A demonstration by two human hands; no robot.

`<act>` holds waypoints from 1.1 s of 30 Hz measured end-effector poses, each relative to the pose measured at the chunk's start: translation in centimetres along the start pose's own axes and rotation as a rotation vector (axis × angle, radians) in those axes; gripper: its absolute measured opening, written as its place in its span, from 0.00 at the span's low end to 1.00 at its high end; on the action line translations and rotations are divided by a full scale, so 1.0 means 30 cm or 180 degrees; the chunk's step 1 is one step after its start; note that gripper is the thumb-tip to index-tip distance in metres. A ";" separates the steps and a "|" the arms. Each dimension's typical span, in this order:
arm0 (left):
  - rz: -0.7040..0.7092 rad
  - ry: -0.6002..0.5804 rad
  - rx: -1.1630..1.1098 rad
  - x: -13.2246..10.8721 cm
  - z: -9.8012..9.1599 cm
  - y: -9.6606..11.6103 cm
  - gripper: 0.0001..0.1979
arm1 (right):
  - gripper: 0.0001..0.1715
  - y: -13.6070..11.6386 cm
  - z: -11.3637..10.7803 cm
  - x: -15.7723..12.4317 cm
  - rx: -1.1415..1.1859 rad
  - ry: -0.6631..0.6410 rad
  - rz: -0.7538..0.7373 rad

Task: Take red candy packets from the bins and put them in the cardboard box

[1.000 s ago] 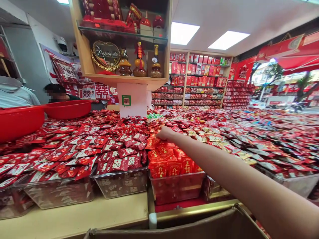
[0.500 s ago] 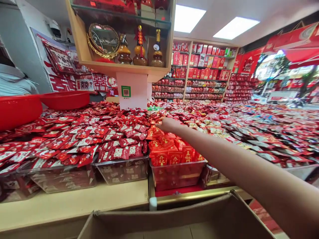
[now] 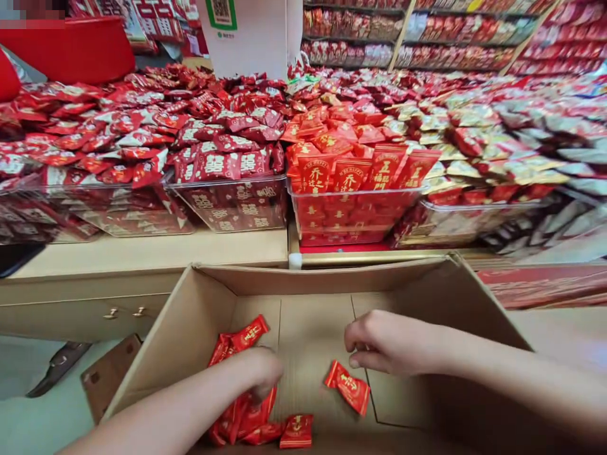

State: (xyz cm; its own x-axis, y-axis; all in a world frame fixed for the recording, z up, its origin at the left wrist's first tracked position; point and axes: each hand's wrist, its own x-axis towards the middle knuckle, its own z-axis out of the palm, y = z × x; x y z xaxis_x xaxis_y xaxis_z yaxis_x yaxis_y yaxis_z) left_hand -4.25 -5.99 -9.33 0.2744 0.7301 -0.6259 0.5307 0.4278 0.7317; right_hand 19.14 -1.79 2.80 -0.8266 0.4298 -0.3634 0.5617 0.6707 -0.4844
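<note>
Both my hands reach into an open cardboard box (image 3: 303, 278). My left hand (image 3: 265, 373) is closed, fingers curled downward over a pile of small red sachets with gold print (image 3: 237, 411) on the box's left side; what the fingertips hold, if anything, is hidden. On the right, my right hand (image 3: 379, 341) has its fingers and thumb curled in, with no sachet visible in them. Just below and left of it is a single red sachet (image 3: 349, 387), apart from the hand. Another red sachet (image 3: 296, 431) lies at the pile's near right end.
Behind the box, clear plastic bins line a counter (image 3: 227, 249). One bin (image 3: 351, 221) holds matching red sachets; a bin of dark red packets (image 3: 227, 208) stands left of it. A red basin (image 3: 71, 50) sits at back left. Drawer knobs (image 3: 111, 313) show below the counter.
The view has tilted down into the box. My right arm has come back from the heaped packets on the counter into the box. My left hand has come into view over the red sachets.
</note>
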 end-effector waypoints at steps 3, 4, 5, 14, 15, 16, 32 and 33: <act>-0.0021 -0.0553 0.0641 0.006 -0.037 0.042 0.17 | 0.09 0.078 0.068 0.036 0.0188 -0.0076 0.0303; 0.0015 -0.0682 0.0754 0.014 -0.054 0.063 0.15 | 0.10 0.092 0.075 0.046 0.0274 -0.0063 0.0351; 0.0069 -0.0767 0.0799 0.024 -0.069 0.086 0.12 | 0.10 0.101 0.078 0.055 0.0437 -0.0021 0.0390; 0.0640 -0.0167 -0.0530 0.006 -0.032 0.289 0.11 | 0.19 0.099 0.106 0.127 0.3779 0.0513 0.0834; 0.0664 -0.0169 -0.0664 -0.004 -0.029 0.298 0.12 | 0.19 0.096 0.097 0.127 0.3937 0.0595 0.0829; 0.0686 -0.0189 -0.0790 -0.013 -0.030 0.305 0.13 | 0.21 0.093 0.087 0.125 0.4027 0.0652 0.0794; 0.0389 -0.0321 -0.2104 -0.110 -0.044 0.376 0.14 | 0.21 0.083 0.004 0.092 0.3404 0.1494 -0.0002; 0.0449 -0.0322 -0.2145 -0.113 -0.048 0.376 0.12 | 0.20 0.081 -0.005 0.085 0.3394 0.1501 -0.0047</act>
State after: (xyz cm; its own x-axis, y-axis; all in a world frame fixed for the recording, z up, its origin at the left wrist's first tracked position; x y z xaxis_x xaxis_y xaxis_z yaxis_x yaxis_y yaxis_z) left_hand -0.34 -2.86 1.44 0.3949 0.7638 -0.5105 -0.1201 0.5938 0.7956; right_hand 18.40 1.03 0.83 -0.6386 0.7587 -0.1288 0.1117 -0.0742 -0.9910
